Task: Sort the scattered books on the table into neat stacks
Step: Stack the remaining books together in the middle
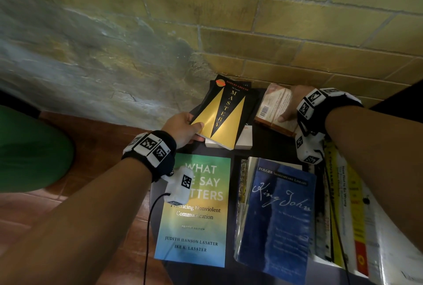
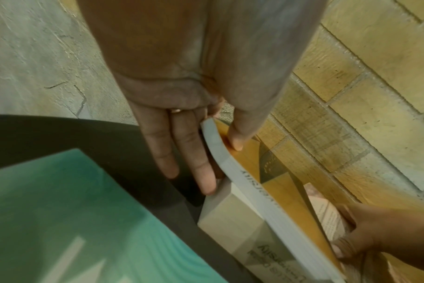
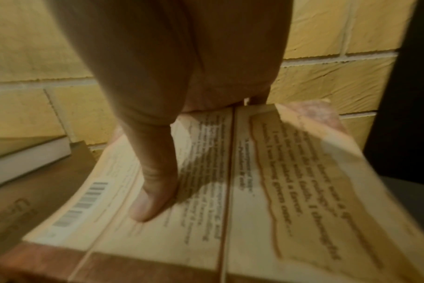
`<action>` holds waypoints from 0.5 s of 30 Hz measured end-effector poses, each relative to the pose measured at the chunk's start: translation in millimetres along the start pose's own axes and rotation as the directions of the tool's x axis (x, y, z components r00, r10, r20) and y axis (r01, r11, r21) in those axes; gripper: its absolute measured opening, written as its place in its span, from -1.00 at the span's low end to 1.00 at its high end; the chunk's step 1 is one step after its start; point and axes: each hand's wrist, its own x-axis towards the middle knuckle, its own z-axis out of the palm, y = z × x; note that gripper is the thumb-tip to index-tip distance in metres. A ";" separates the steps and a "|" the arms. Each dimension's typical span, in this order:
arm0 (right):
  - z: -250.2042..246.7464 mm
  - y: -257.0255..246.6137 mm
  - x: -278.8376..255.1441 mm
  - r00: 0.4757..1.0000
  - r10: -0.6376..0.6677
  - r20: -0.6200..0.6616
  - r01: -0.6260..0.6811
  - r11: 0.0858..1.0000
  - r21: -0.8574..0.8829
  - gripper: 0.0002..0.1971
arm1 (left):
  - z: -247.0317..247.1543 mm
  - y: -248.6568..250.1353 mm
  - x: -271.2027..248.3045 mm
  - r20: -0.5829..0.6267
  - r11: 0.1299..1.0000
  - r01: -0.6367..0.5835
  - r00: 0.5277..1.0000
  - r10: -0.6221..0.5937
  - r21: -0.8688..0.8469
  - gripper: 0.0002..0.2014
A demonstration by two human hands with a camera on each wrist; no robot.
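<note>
Books: several paperbacks lie on a dark surface (image 1: 272, 147); a black-and-gold paperback titled Mastery (image 1: 225, 111) sits at upper centre of the head view, tilted, partly over a white book (image 1: 246, 139) beneath it.
Other books: a teal-and-yellow paperback (image 1: 201, 227) at lower centre, a blue King John paperback (image 1: 279, 216) to its right on other volumes, a row of yellow and white spines (image 1: 350, 204) at far right.
Step in hand: judged as placing and squaring the Mastery paperback onto the white book, while a second stack is steadied.
Left hand (image 1: 183, 129): pinches the near left corner of the Mastery paperback, thumb on the gold cover, fingers (image 2: 194, 162) extended beneath the lifted edge, one fingertip touching the white book.
Right hand (image 1: 291, 106): lies on a cream paperback with a barcode (image 1: 272, 104) at upper right, thumb pressed flat on the cover; whether the far fingers hook the edge is hidden.
Cream paperback: lies on a brown book (image 3: 36, 191), just beside the Mastery stack.
Next move: likely lower the raised corner, turn the book until its edges match the white one, then release.
Risk: the slanted cover could slip off the white book unless it is aligned.
</note>
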 end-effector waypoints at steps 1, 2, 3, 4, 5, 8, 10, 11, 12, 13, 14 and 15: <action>-0.3 -0.2 -3.7 1.000 0.004 -0.015 -0.004 1.000 0.016 -0.13 | -0.1 -0.6 0.6 0.001 1.000 -0.002 1.000 0.002 0.005 -0.92; -2.0 -1.6 -9.7 0.999 -0.002 -0.040 0.002 1.000 0.024 -0.21 | -0.3 -0.8 0.5 0.003 1.000 0.000 1.000 0.000 0.011 -0.92; -3.9 -2.5 -18.5 0.998 -0.003 -0.063 0.005 0.999 0.033 -0.27 | -0.3 -1.2 1.1 0.001 1.000 0.002 1.000 -0.002 0.013 -0.92; -6.6 -2.4 -24.3 0.996 -0.005 -0.090 0.009 0.999 0.044 -0.33 | -0.1 -1.3 1.4 -0.001 1.000 0.004 1.000 -0.004 0.015 -0.92; -9.3 -2.5 -30.4 0.993 -0.006 -0.121 0.013 0.998 0.058 -0.39 | -0.1 -2.4 2.1 -0.009 1.000 0.005 1.000 -0.005 0.018 -0.92; -19.3 -0.1 -49.7 0.972 -0.015 -0.237 0.045 0.991 0.122 -0.38 | -1.1 -5.5 -0.2 -0.034 1.000 0.012 0.999 -0.011 0.028 -0.89; -25.4 -0.1 -66.0 0.942 -0.025 -0.334 0.093 0.977 0.190 -0.33 | -1.6 -8.6 -2.4 -0.027 1.000 0.011 1.000 -0.011 0.013 -0.88; -27.8 -0.8 -75.4 0.924 -0.038 -0.382 0.132 0.966 0.224 -0.34 | -1.6 -10.2 -3.7 -0.021 1.000 0.007 1.000 -0.007 0.012 -0.89; -29.0 -2.2 -83.7 0.903 -0.062 -0.425 0.188 0.946 0.262 -0.35 | -1.9 -12.1 -4.6 -0.017 1.000 0.002 1.000 -0.002 0.007 -0.87; -30.4 -4.2 -91.1 0.881 -0.099 -0.462 0.260 0.918 0.298 -0.38 | -2.0 -14.3 -5.5 -0.010 1.000 -0.007 1.000 0.007 -0.003 -0.77; -31.0 -7.3 -97.2 0.855 -0.147 -0.498 0.344 0.879 0.331 -0.44 | -2.2 -15.3 -7.2 0.000 1.000 -0.020 1.000 0.020 -0.013 -0.65; -31.1 -10.9 -103.0 0.823 -0.194 -0.533 0.426 0.833 0.354 -0.52 | -2.5 -16.9 -7.9 0.010 0.999 -0.038 0.999 0.038 -0.011 -0.55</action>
